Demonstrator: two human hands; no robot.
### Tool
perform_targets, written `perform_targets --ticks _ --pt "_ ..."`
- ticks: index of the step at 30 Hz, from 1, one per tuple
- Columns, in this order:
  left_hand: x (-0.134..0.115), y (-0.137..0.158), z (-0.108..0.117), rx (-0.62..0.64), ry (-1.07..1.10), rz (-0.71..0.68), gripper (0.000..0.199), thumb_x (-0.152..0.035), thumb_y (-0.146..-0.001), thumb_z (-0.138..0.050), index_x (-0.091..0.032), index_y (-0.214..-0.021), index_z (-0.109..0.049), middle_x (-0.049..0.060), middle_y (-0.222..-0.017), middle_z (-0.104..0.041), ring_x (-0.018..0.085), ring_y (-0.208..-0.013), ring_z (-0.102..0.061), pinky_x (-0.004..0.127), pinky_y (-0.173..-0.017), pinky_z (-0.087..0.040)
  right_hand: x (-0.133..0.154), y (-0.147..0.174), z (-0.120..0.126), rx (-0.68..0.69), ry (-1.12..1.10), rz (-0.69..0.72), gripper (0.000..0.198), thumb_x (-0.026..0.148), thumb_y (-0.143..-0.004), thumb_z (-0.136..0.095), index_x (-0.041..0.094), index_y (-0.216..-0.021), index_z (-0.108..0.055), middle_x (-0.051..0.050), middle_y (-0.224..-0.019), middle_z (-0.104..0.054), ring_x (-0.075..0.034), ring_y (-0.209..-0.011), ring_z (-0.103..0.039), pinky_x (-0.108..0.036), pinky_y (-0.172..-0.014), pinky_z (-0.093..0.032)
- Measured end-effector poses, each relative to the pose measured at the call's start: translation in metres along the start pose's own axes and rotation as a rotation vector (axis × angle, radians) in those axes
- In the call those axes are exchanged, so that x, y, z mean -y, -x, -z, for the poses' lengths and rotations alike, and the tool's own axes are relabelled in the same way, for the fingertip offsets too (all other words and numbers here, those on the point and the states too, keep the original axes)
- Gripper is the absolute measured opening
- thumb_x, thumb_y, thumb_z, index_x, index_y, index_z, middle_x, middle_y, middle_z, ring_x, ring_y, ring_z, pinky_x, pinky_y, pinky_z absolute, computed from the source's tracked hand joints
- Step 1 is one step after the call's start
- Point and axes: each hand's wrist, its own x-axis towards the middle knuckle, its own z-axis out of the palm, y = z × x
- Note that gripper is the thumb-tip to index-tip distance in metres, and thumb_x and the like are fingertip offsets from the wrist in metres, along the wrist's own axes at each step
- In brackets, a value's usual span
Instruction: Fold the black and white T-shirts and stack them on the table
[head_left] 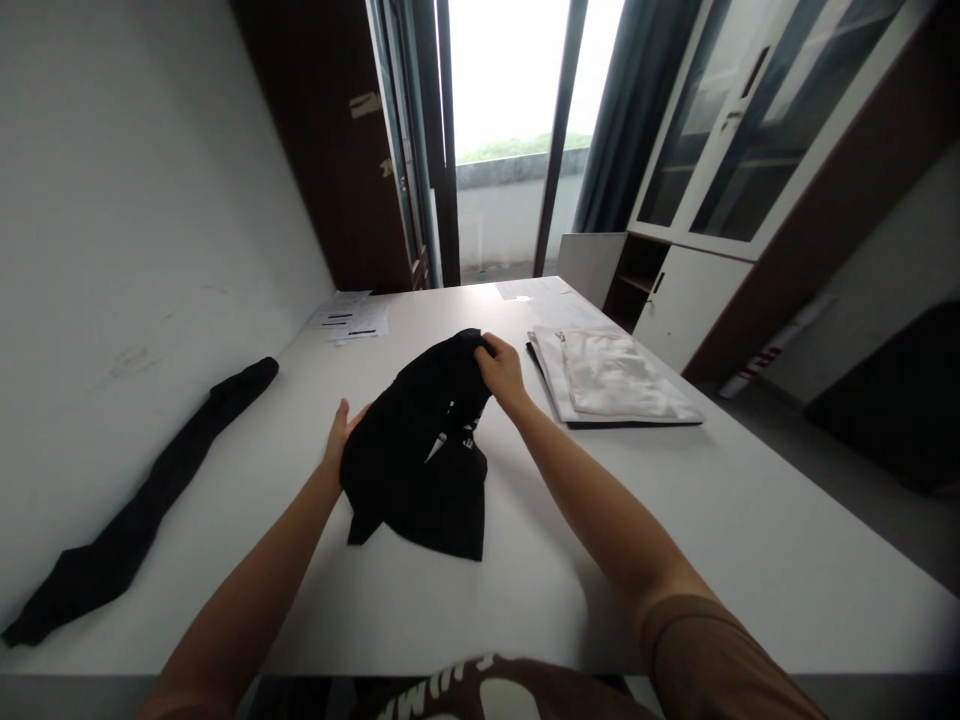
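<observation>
A bunched black garment (420, 440) with small white marks is held up in front of me, just over the white table (525, 600). Its lower edge hangs down near the tabletop. My right hand (501, 370) pinches the top right corner of the cloth between thumb and fingers. At the garment's left side, my left hand (341, 435) supports it with the thumb raised and apart. The other left fingers are partly hidden behind the fabric. Whether the garment is a shirt or something else, I cannot tell.
Along the wall at left lies a long, narrow black cloth (161, 490). Folded white garments (615, 375) lie stacked over a dark layer at right. Papers (351, 315) rest at the far left, and more sheets (532, 288) at the far edge. A white cabinet (697, 300) stands beyond.
</observation>
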Motion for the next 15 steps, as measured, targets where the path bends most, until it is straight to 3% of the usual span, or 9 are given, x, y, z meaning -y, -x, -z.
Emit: perform_targets --ticks 2,4,6,9,11,15 --pt "-0.001 0.010 -0.003 0.004 -0.002 -0.058 0.056 -0.064 -0.095 -0.051 -0.020 -0.124 -0.071 0.008 -0.114 -0.075 0.032 -0.121 -0.065 0.045 -0.107 -0.051 0.004 -0.002 0.005 -0.031 0.013 0.002 0.017 0.028 -0.081 -0.051 0.023 -0.066 -0.048 0.005 -0.061 -0.042 -0.015 -0.063 -0.041 -0.028 -0.058 -0.029" --pt "-0.001 0.015 -0.005 0.073 -0.297 -0.085 0.055 -0.052 -0.087 -0.067 -0.023 -0.134 -0.064 0.007 -0.125 -0.071 0.033 -0.125 -0.061 0.046 -0.110 -0.047 0.009 -0.003 0.007 -0.026 0.001 0.006 0.016 0.028 -0.081 -0.051 0.023 -0.067 -0.049 0.005 -0.062 -0.042 -0.015 -0.063 -0.041 -0.029 -0.058 -0.030" --pt "0.004 0.014 -0.006 0.087 -0.578 -0.098 0.050 -0.033 -0.080 -0.072 -0.022 -0.128 -0.067 0.007 -0.121 -0.072 0.033 -0.118 -0.063 0.045 -0.105 -0.049 0.016 -0.002 0.007 -0.014 -0.022 0.006 0.014 0.028 -0.082 -0.051 0.023 -0.069 -0.049 0.004 -0.064 -0.043 -0.016 -0.065 -0.042 -0.029 -0.059 -0.032" --pt "0.011 0.005 -0.003 -0.060 -0.792 -0.145 0.032 -0.022 -0.078 -0.057 -0.018 -0.106 -0.072 0.004 -0.098 -0.074 0.029 -0.095 -0.067 0.041 -0.087 -0.054 0.026 0.002 0.008 0.048 -0.106 -0.025 0.012 0.029 -0.083 -0.052 0.024 -0.073 -0.048 0.003 -0.069 -0.046 -0.016 -0.068 -0.043 -0.028 -0.059 -0.035" --pt "0.008 -0.001 0.002 -0.171 -0.827 -0.188 0.032 -0.020 -0.077 -0.048 -0.018 -0.101 -0.070 0.003 -0.087 -0.072 0.026 -0.084 -0.066 0.037 -0.078 -0.053 0.028 0.004 0.011 0.162 -0.187 -0.076 0.011 0.032 -0.084 -0.053 0.024 -0.077 -0.048 0.004 -0.070 -0.047 -0.016 -0.066 -0.043 -0.027 -0.058 -0.036" --pt "-0.031 -0.008 0.017 -0.398 -0.949 -0.355 0.030 -0.017 -0.077 -0.041 -0.020 -0.093 -0.067 0.001 -0.081 -0.067 0.022 -0.078 -0.063 0.032 -0.072 -0.049 0.025 0.003 0.031 0.321 -0.165 -0.118 0.024 0.034 -0.080 -0.060 0.024 -0.071 -0.041 0.006 -0.063 -0.042 -0.013 -0.060 -0.038 -0.025 -0.054 -0.030"
